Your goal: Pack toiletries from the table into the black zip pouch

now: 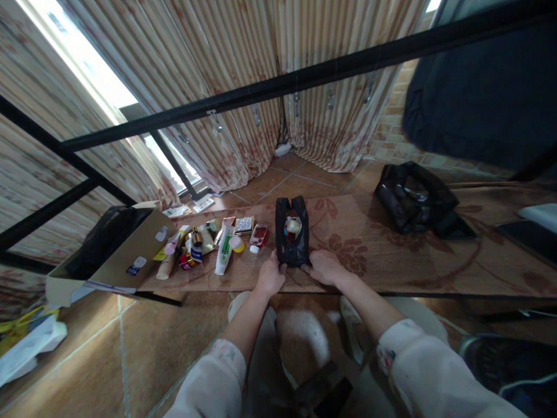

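Observation:
A small black pouch [298,253] sits upright on the cloth-covered bench in front of me, its top open. Inside it I see a few small items, among them a pale-capped one [293,225]; the rest is too small to name. My left hand [271,275] grips the near left corner of the pouch, thumb toward the front. At the near right corner, my right hand [325,267] holds on with its fingertips. Just left of the pouch lie a red bottle with a white cap [259,237], a yellow jar with a pale lid [237,244] and a white-and-green tube [224,251].
Farther left are a glittery square case [244,225], several cosmetics and a cardboard box [126,255] with black material in it. A shiny black bag [413,200] stands to the right on the patterned bench cloth [348,220]. A dark metal rail [270,87] crosses before the curtains.

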Tool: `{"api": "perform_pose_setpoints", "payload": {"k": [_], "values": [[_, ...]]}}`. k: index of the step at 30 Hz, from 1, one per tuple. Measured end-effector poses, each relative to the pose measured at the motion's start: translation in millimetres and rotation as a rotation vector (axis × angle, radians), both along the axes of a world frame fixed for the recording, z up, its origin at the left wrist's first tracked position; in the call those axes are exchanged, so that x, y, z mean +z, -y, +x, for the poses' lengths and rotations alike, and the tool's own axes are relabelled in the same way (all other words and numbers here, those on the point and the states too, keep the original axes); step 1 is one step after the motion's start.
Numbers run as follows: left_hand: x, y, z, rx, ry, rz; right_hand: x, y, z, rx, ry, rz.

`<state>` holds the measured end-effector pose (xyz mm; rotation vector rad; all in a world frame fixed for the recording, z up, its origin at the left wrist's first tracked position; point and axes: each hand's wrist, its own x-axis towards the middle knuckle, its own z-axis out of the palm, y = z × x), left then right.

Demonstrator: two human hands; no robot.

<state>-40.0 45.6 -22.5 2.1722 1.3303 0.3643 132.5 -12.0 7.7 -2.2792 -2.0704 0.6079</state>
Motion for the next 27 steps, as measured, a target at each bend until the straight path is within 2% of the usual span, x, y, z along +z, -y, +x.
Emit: {"api": "perform_pose_setpoints", "payload": {"k": [16, 27], "values": [[1.6, 1.4, -0.7, -0.032, -0.065, 0.034, -0.5, -0.9, -0.5, 0.014, 0.024, 0.01], [0.1, 1.5, -2.9, -0.024, -0.005, 0.017, -7.6, -1.3, -0.6, 0.023, 0.028, 0.047]]}}
